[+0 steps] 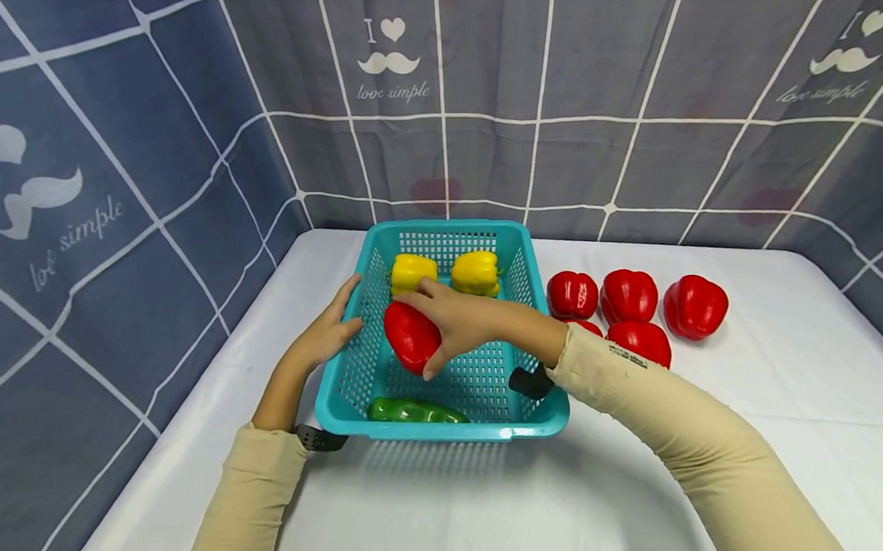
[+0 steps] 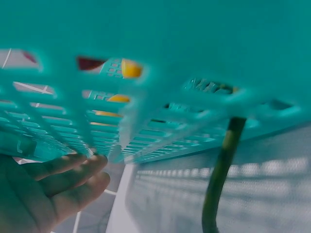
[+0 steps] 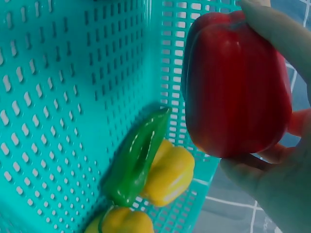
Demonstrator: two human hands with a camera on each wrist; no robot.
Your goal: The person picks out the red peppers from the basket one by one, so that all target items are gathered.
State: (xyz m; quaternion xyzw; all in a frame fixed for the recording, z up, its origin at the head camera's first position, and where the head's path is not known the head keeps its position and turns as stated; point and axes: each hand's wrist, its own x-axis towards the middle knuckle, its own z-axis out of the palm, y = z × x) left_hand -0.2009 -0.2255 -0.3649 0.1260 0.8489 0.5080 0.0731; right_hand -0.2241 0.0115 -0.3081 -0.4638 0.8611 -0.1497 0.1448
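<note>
My right hand (image 1: pixel 454 312) grips a red bell pepper (image 1: pixel 412 337) above the inside of a turquoise basket (image 1: pixel 450 431). In the right wrist view the red pepper is held upright, between thumb and fingers. My left hand (image 1: pixel 329 331) lies along the basket's left side, fingers extended and thumb near the rim. Two yellow bell peppers (image 1: pixel 475 272) sit at the basket's far end. A long green pepper (image 1: pixel 416 409) lies along the near wall. Against the yellow ones, the right wrist view shows a long green pepper (image 3: pixel 138 158). A green stem (image 2: pixel 223 174) pokes out below the basket in the left wrist view.
Several red bell peppers (image 1: pixel 628 296) stand on the white-covered table (image 1: pixel 798 357) right of the basket, some partly behind the right forearm. Grey patterned cloth (image 1: pixel 506 72) rises along the back and both sides. Black wrist mounts (image 1: pixel 531 382) sit close to the basket's near edge.
</note>
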